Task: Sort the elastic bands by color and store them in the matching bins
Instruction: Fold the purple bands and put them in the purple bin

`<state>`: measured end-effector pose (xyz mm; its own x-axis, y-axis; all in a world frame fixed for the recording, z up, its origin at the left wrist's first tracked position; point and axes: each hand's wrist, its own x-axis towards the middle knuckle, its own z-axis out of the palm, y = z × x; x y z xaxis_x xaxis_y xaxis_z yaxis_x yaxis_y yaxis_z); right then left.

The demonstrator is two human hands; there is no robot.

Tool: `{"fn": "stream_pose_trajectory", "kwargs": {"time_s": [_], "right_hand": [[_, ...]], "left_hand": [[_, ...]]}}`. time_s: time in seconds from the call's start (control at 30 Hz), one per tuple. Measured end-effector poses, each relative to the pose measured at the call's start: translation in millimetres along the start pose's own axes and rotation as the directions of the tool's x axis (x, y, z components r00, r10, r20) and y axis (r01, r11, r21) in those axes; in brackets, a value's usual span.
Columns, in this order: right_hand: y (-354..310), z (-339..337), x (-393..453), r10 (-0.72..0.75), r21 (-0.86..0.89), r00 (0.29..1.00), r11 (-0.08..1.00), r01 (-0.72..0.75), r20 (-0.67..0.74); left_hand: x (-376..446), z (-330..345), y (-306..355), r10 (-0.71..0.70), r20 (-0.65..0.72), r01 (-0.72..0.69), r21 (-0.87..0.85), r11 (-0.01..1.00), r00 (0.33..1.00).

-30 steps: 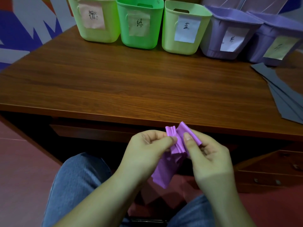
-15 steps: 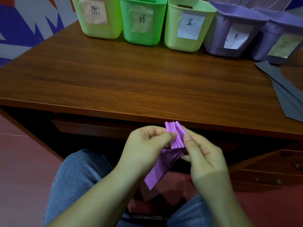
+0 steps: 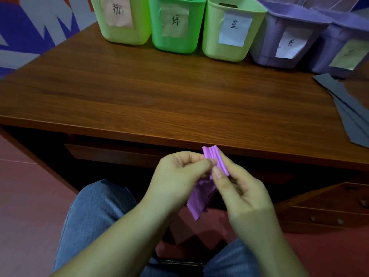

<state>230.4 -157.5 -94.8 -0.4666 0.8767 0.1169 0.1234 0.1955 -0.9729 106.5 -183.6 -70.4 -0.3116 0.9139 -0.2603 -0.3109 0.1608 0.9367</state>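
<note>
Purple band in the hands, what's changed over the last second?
Both hands, left hand and right hand, have gathered the purple band into tighter pleats, its fanned top now narrower. Both still pinch it below the desk edge. Bins stay put.

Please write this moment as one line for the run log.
stage: folding | left hand: pinches purple band | right hand: pinches same band | place: before desk edge | bins: not reached

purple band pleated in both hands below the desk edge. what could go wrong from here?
1. The purple band is only pinched at its top by the left hand and right hand; its loose tail could slip to the floor.
2. Two similar purple bins stand side by side, so it may be misfiled.
</note>
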Motion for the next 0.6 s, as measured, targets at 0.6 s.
{"fn": "stream_pose_trajectory", "kwargs": {"time_s": [0.6], "right_hand": [[8.9,2.6,-2.8,-0.102,-0.166,0.994,0.981,0.095,-0.031]], "left_hand": [[5.6,-7.3,-0.1,-0.051,0.054,0.051,0.010,0.999,0.997]]}}
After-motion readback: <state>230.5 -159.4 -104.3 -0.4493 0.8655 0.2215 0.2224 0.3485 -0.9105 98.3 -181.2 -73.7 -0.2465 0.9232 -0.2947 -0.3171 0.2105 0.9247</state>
